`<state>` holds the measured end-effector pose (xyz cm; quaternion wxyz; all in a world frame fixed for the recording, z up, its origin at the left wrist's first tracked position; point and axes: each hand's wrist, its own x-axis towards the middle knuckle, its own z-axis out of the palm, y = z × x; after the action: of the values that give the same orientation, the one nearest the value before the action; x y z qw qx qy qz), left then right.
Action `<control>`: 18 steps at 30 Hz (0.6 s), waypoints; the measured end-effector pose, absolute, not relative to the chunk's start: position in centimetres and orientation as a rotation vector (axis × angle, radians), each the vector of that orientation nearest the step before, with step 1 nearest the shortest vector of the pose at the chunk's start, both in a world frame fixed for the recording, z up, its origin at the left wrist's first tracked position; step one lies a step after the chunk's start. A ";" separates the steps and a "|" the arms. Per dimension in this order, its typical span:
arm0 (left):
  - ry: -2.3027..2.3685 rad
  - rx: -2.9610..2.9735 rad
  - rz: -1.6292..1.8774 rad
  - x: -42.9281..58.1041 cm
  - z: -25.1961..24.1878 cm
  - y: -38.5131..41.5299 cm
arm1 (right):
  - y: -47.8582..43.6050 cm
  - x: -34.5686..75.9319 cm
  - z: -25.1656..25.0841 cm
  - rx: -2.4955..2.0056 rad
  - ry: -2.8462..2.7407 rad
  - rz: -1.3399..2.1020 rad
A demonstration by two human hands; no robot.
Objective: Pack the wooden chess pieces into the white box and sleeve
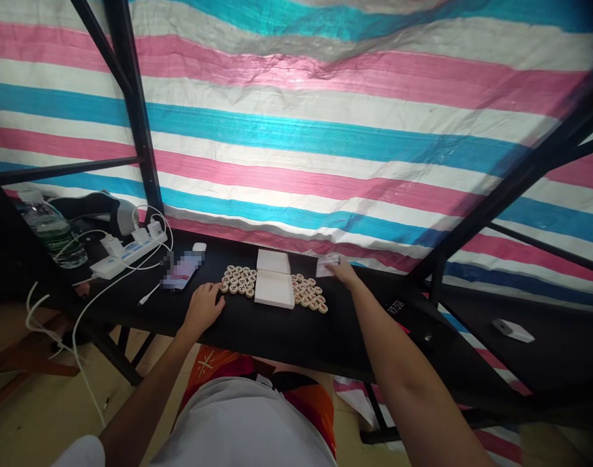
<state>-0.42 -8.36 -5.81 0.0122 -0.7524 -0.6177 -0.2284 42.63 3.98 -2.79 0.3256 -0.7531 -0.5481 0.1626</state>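
My left hand [206, 306] lies on the black table, fingers loosely stretched, its fingertips at the edge of a group of round xiangqi pieces [238, 280]. Right of that group, an open white box [274, 288] lies with its lid [273, 261] folded back toward the cloth. A second cluster of xiangqi pieces [308, 292] sits along the box's right side. Farther back, my right hand [343, 271] is closed on a small whitish card [328, 264] with faint print; most of its fingers are hard to make out.
On the left are a phone [183, 270], a white earbud case [199, 247], a power strip [129, 253] with cables, and a water bottle [53, 230]. A dark device showing the time [396, 307] lies at right. Black metal posts frame the table; striped cloth [296, 143] hangs behind.
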 end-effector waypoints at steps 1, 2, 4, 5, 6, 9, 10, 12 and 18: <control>-1.925 -2.345 -0.712 -0.4 -5.8 -8.4 | 4.4 41.4 -2.3 -1.897 -1.444 0.458; -1.925 -2.345 -0.713 -0.4 -5.8 -8.3 | 4.8 40.1 -1.9 -1.826 -1.456 0.495; -1.921 -2.347 -0.717 -0.4 -5.9 -8.3 | 5.6 37.4 -1.4 -1.638 -1.491 0.639; -1.920 -2.348 -0.719 -0.4 -5.9 -8.3 | 5.9 36.0 -1.2 -1.587 -1.507 0.685; -1.919 -2.348 -0.722 -0.4 -5.9 -8.3 | 6.2 34.7 -1.2 -1.547 -1.514 0.716; -1.913 -2.354 -0.720 -0.4 -6.0 -8.3 | 6.7 31.5 -1.7 -1.476 -1.509 0.779; -1.909 -2.358 -0.717 -0.4 -6.0 -8.3 | 6.9 30.7 -1.9 -1.466 -1.502 0.792; -1.902 -2.359 -0.715 -0.4 -6.1 -8.3 | 7.0 29.5 -2.4 -1.461 -1.487 0.814; -1.888 -2.353 -0.732 -0.4 -6.0 -8.4 | 6.7 27.9 -2.7 -1.471 -1.453 0.863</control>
<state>-0.39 -8.36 -6.02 0.0186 -0.7579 -0.6081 -0.2357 27.93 6.70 -2.72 0.4354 -0.5912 -0.5838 0.3466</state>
